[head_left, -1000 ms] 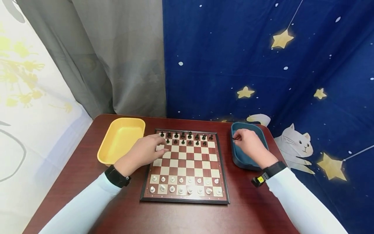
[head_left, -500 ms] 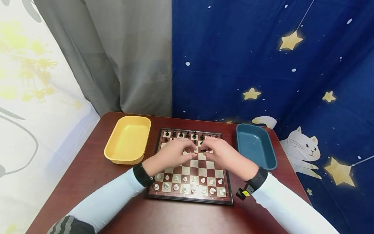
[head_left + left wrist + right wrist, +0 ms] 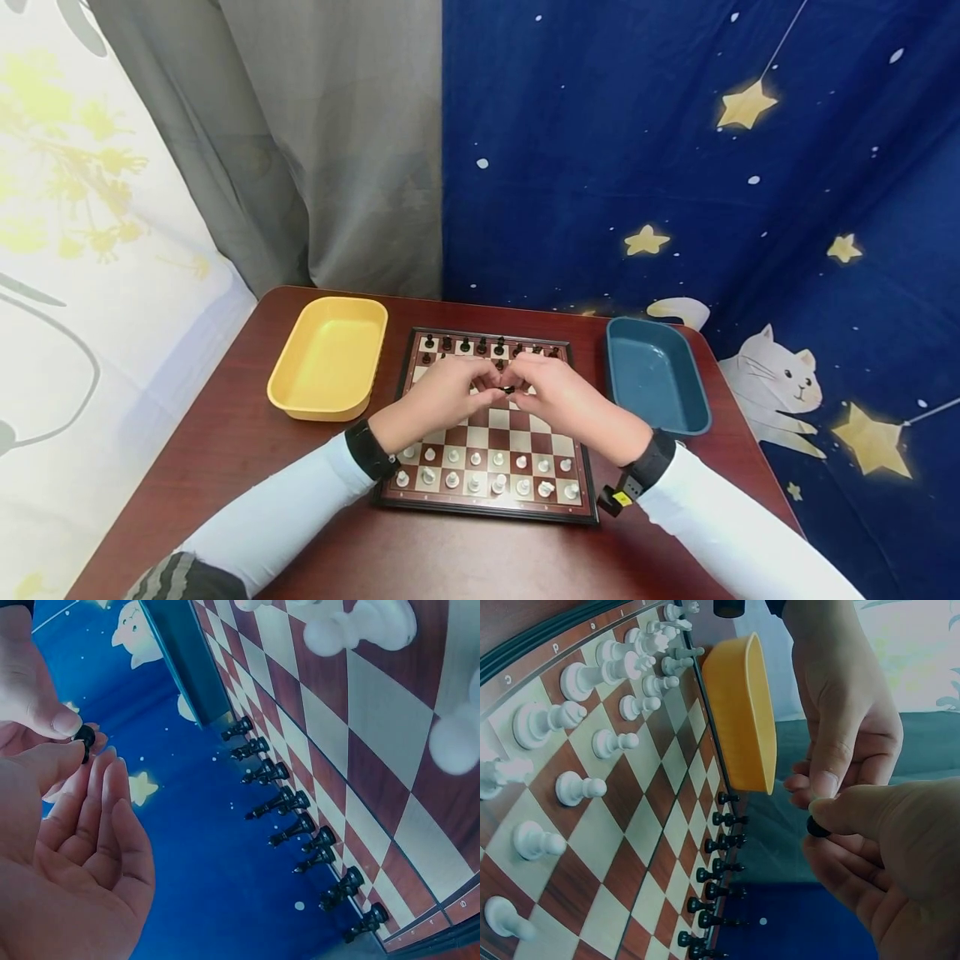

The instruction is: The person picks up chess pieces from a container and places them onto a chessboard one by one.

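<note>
Both hands meet fingertip to fingertip above the far half of the chessboard (image 3: 498,437). Between them is a small black chess pawn (image 3: 87,736), mostly covered by the fingers. My right hand (image 3: 570,400) pinches it under the thumb, and its dark end (image 3: 817,827) pokes out below. My left hand (image 3: 438,396) reaches in from the other side, its thumb and fingertips closed at the same pawn. In the left wrist view, the remaining left fingers are bent with the palm showing. White chess pieces (image 3: 475,459) stand along the near rows; black chess pieces (image 3: 465,343) stand along the far rows, partly hidden.
A yellow tray (image 3: 279,392) sits left of the board, and a dark blue tray (image 3: 703,421) sits right of it. The red-brown table (image 3: 480,554) extends in front. Grey and blue curtains hang behind its far edge.
My right hand has come from the blue tray to the board with the black pawn. My left hand has moved right from the board's left side. The hands have closed together around the pawn.
</note>
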A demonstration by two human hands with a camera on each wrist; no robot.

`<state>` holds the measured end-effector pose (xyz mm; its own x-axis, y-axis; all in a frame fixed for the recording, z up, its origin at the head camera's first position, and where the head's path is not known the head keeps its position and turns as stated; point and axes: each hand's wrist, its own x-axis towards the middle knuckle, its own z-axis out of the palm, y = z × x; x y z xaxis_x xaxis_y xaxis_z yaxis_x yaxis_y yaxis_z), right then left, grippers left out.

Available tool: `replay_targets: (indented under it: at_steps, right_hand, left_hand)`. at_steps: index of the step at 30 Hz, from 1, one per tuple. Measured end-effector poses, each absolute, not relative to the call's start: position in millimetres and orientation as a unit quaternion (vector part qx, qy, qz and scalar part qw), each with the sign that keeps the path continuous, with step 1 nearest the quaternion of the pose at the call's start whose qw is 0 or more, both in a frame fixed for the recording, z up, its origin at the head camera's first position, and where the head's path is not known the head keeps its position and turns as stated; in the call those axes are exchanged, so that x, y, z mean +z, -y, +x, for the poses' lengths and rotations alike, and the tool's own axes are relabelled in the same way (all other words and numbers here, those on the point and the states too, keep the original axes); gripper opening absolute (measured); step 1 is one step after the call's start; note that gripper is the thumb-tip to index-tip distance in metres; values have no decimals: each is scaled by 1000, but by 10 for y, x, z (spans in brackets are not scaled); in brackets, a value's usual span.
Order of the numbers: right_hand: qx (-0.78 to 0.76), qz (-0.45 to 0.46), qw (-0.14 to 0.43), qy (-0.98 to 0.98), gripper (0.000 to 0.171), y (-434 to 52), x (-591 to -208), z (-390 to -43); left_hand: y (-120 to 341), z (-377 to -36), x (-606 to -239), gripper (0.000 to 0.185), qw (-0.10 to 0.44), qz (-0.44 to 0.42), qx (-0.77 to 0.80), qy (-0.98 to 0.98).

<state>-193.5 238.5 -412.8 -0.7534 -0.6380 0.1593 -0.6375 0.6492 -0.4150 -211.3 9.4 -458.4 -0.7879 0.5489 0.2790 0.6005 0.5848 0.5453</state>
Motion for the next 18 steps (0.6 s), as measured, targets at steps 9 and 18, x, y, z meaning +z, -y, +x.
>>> replay_targets:
  at_steps: [9,18]
  right_hand:
    - [-298,-249,-50,-920,15,-2664,-4286,-1843]
    - [-348,-134,-103,-922,13,-3098,-4419,-1616]
  left_hand:
    - [-209,-2390,-4496,4,23,-341,-296,892]
    - [-721,-2834,-4360,11,16,-396,-204,895]
